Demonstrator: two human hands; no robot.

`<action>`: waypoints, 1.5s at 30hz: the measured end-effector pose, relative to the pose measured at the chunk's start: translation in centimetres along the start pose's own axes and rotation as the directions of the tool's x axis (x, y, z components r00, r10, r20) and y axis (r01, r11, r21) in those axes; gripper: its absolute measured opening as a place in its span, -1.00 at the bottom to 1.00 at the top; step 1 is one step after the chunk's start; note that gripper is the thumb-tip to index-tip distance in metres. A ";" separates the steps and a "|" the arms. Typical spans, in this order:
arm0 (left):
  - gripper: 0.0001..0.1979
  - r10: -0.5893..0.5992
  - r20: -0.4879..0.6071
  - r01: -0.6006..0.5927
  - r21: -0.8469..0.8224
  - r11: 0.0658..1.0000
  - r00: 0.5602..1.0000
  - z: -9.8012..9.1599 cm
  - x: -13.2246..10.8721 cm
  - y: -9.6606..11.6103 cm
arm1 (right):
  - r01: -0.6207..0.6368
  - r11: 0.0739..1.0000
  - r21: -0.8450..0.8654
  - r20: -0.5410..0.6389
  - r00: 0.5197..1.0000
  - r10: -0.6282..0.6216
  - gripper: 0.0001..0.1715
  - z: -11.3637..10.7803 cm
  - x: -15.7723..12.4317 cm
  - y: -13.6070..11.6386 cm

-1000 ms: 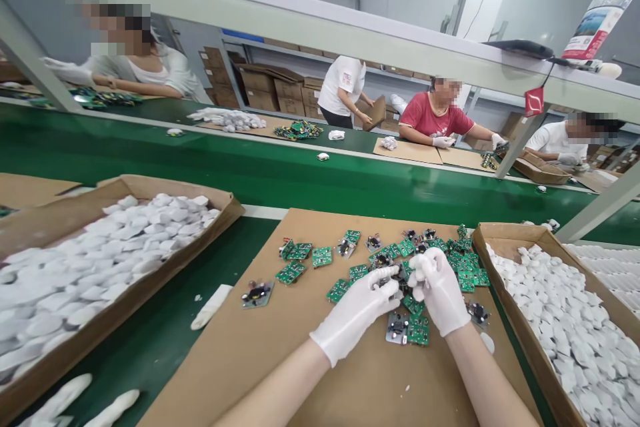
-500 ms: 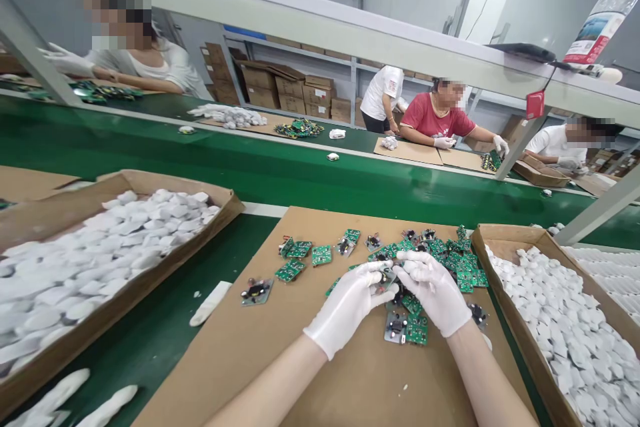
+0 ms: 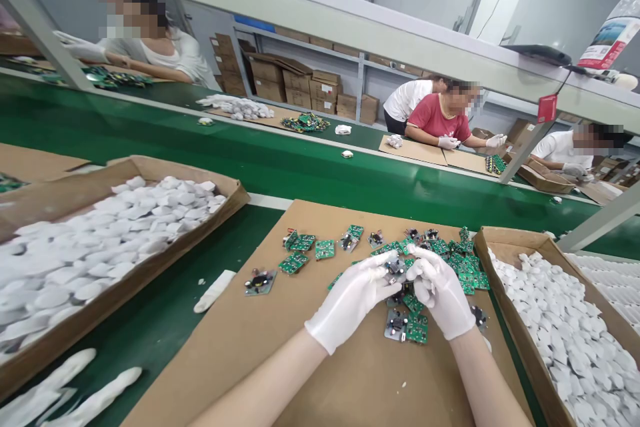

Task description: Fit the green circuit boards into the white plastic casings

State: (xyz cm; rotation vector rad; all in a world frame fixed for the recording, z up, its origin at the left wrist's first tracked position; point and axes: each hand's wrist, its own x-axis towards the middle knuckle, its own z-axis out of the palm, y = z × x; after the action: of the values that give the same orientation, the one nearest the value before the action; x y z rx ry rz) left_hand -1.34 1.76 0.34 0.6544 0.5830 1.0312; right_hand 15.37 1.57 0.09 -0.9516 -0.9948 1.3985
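My left hand [image 3: 350, 297], in a white glove, grips a small circuit board [image 3: 395, 268] between thumb and fingers; dark components show on its near side. Close to its right edge is my right hand [image 3: 444, 297], gloved too, with the fingers curled and pressed together. Whatever those fingers hold, if anything, is hidden. Below and behind both hands lies a pile of green circuit boards [image 3: 467, 265] on a brown cardboard sheet [image 3: 280, 347]. Another board [image 3: 417, 329] rests just under the hands, green side up. Several more, such as one with black parts [image 3: 260, 281], lie apart at the left.
Cardboard trays of white pieces flank the sheet, a left tray [image 3: 235, 195] and a right tray [image 3: 505, 300]. White finger-shaped covers [image 3: 214, 291] lie on the green surface. Beyond runs a green conveyor belt [image 3: 280, 170], with several people working across it. A sloping frame post [image 3: 595, 221] stands at right.
My right hand has drawn slightly away to the right of the board, its fingers curling more. The left still holds the board. The view has shifted a little.
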 end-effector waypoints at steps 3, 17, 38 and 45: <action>-0.45 0.003 -0.014 -0.003 0.038 0.999 1.000 0.2 -0.2 0.1 | 0.028 0.988 -0.154 0.028 0.999 -0.024 -0.47 0.1 -0.2 -0.1; -0.44 0.029 -0.045 -0.022 0.146 0.989 0.999 0.9 -0.7 0.6 | 0.006 0.985 -0.174 0.033 0.999 0.000 -0.40 -0.1 -0.1 0.5; -0.66 0.100 -0.116 -0.091 0.082 0.992 0.988 0.6 -0.8 0.8 | -0.037 0.958 -0.283 -0.070 0.997 0.018 -0.46 0.8 -0.2 -0.6; -0.31 0.185 -0.095 -0.147 0.315 0.938 0.978 1.2 -1.5 1.1 | -0.021 0.974 -0.224 -0.139 0.990 -0.010 -0.46 1.0 -0.4 -0.9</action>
State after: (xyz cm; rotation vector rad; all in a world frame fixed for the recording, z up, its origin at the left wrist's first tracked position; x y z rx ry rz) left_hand -1.70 0.54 2.10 0.9311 0.8174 1.1564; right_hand 14.71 1.13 1.24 -1.2042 -1.0603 1.2221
